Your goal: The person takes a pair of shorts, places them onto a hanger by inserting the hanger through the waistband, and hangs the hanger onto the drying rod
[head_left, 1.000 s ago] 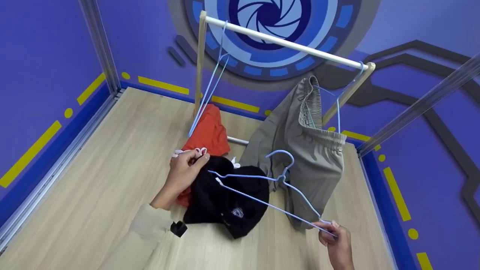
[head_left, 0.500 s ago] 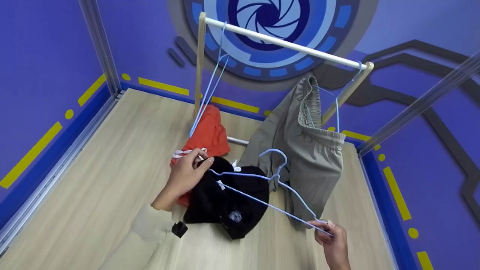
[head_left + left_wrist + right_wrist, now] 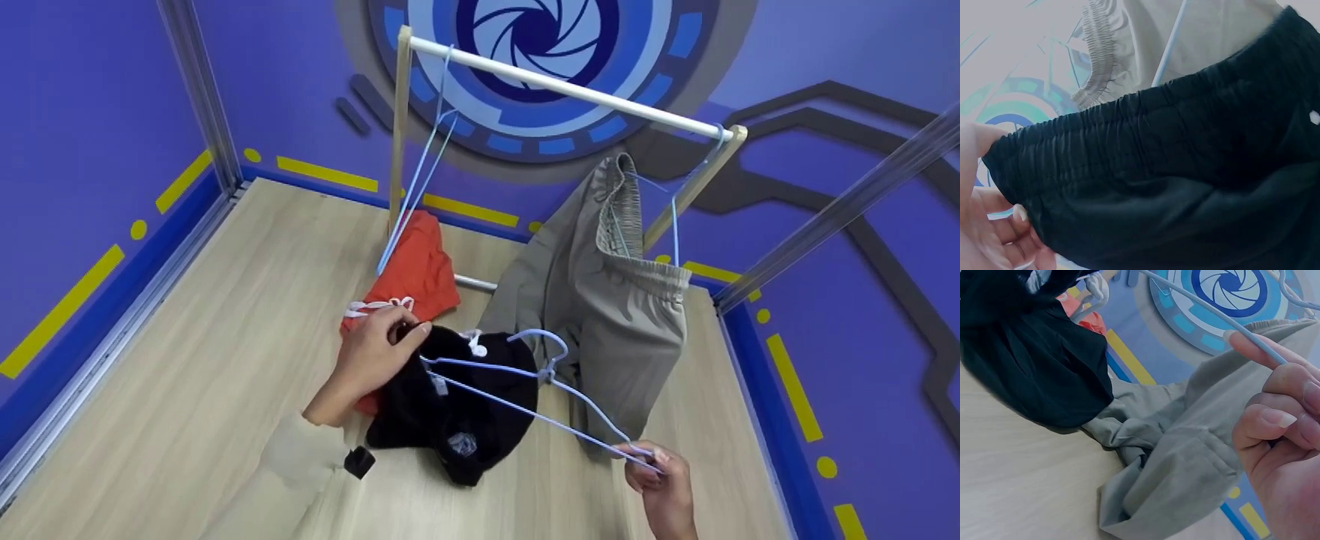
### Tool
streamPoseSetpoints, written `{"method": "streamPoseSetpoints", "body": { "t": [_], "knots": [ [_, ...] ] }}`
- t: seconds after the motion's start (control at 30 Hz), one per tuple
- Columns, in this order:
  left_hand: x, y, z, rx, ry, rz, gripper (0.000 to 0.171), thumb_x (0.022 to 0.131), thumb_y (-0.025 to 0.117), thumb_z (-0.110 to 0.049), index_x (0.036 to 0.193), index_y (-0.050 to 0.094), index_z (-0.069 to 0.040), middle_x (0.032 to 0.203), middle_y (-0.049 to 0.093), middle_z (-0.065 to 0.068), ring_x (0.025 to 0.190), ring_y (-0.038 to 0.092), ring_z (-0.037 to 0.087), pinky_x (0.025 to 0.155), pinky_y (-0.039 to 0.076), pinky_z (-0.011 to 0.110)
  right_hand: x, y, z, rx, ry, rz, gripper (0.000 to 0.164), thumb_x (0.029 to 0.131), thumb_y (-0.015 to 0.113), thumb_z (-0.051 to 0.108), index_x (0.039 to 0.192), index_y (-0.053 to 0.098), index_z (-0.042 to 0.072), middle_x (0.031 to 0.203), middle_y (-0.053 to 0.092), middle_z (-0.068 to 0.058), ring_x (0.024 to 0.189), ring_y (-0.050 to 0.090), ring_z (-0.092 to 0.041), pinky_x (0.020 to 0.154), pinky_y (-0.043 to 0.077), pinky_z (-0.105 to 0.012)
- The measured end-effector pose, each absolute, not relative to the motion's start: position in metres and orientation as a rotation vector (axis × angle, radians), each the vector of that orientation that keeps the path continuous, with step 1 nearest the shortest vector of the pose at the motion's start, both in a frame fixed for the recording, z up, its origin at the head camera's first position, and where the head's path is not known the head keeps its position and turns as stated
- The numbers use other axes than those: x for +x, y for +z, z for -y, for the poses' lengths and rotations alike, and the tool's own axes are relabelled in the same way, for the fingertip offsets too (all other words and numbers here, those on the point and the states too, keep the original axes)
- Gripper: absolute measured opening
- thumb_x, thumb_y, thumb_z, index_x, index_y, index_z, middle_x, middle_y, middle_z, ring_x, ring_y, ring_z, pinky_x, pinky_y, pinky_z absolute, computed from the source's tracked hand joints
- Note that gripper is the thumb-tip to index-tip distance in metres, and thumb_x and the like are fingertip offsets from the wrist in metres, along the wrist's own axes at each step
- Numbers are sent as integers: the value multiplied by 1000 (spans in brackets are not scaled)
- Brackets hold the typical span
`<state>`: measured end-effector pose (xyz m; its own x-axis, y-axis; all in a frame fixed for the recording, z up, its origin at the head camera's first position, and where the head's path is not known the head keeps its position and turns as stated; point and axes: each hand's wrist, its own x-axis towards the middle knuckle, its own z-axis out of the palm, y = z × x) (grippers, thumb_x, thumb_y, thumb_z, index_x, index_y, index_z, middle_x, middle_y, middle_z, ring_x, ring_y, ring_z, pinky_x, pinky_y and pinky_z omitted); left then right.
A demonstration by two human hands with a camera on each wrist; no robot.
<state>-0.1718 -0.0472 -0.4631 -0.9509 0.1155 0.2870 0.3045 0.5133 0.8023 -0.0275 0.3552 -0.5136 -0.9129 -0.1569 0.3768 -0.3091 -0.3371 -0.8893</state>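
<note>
Black shorts (image 3: 495,420) with a gathered elastic waistband (image 3: 1129,129) hang from my left hand (image 3: 371,352), which pinches the waistband's edge. A white drawstring (image 3: 475,343) shows at their front. My right hand (image 3: 664,480) grips one end of a light blue wire hanger (image 3: 600,412). The hanger's other end reaches into the waist opening near my left hand, where its tip is hidden by the black cloth. Its hook (image 3: 540,334) points up and to the left. In the right wrist view, the hanger's bar runs under my index finger.
Behind stands a rack with a white rail (image 3: 570,86). Orange shorts (image 3: 416,262) hang on its left on a blue hanger (image 3: 420,187), and grey-green trousers (image 3: 622,315) on its right. Walls (image 3: 82,97) enclose the wooden floor (image 3: 187,337).
The held hanger has moved left and deeper into the waistband, and its hook has dropped lower. My right hand has shifted slightly left. My left hand keeps its hold, sitting slightly lower.
</note>
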Motion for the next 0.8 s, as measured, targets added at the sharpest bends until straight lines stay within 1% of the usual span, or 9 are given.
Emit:
{"method": "streamPoseSetpoints", "body": {
  "t": [0.2,0.3,0.5,0.6,0.67,0.73,0.8],
  "knots": [
    [-167,-462,43,-428,-1318,2531,14,83,62,-39,79,61,-25,71,52,-11,69,47,7,62,38,25,-27,-518,-345,671,2459,1691,65,85,-6,-8,102,55,-18,60,15,-5,48,11,-15,41,9,-30],
    [-166,-463,41,-430,-1310,2524,14,83,63,-38,79,61,-25,73,54,-12,70,47,5,62,39,25,-27,-520,-339,659,2470,1698,64,86,-5,-8,103,55,-17,61,16,-5,49,11,-16,41,9,-31],
    [-164,-465,33,-441,-1330,2494,15,81,65,-37,77,63,-23,72,56,-10,66,47,6,61,38,25,-28,-524,-327,644,2492,1696,62,88,-4,-8,103,55,-17,61,16,-6,49,10,-18,42,8,-33],
    [-163,-466,28,-482,-1358,2488,15,81,65,-38,77,64,-23,71,56,-8,65,46,7,60,37,24,-30,-525,-321,658,2472,1726,60,89,-1,-9,96,57,-16,61,18,-9,49,10,-19,41,9,-34],
    [-162,-467,25,-515,-1360,2502,16,81,65,-39,78,64,-24,71,55,-7,65,46,7,60,37,24,-31,-525,-316,627,2447,1787,57,92,2,-7,87,59,-14,61,21,-11,49,12,-21,41,12,-35],
    [-162,-468,23,-536,-1361,2522,16,82,64,-40,80,65,-24,72,55,-7,66,46,7,60,37,24,-32,-524,-313,592,2410,1854,55,95,6,-5,76,57,-12,61,23,-12,49,15,-22,41,14,-36],
    [-162,-469,22,-542,-1357,2547,17,82,63,-42,81,66,-25,71,53,-7,66,45,6,60,36,24,-32,-522,-311,539,2388,1903,53,97,10,-2,66,52,-12,59,25,-13,49,18,-23,41,17,-38]
  ]
}}
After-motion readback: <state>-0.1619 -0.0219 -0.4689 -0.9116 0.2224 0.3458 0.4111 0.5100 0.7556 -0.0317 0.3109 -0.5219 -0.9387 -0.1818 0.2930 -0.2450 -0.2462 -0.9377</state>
